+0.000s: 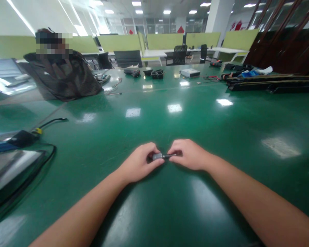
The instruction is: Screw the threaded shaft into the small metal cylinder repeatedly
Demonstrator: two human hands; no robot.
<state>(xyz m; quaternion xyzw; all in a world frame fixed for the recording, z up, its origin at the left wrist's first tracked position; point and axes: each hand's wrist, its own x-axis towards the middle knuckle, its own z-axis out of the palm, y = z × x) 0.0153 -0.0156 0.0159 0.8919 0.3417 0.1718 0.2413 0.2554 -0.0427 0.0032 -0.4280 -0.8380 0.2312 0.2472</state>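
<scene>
My left hand (144,161) is closed, thumb and fingers pinching a small slim cylinder (158,156) with a grey-white body and a dark, narrower end. Its exact kind is too small and blurred to tell. From the other side my right hand (187,154) pinches the thin dark end between thumb and fingertips. The cylinder lies roughly level, spanning the short gap between both hands, low over the glossy green tabletop (154,127). Fingers hide both of its ends.
On the left lie a blue-edged device with a black cable (25,137) and a grey panel (15,171). A dark mesh-like bag (67,77) stands behind, near a person. Farther back are a white box (190,72), several tools and, at right, long black strips (273,84).
</scene>
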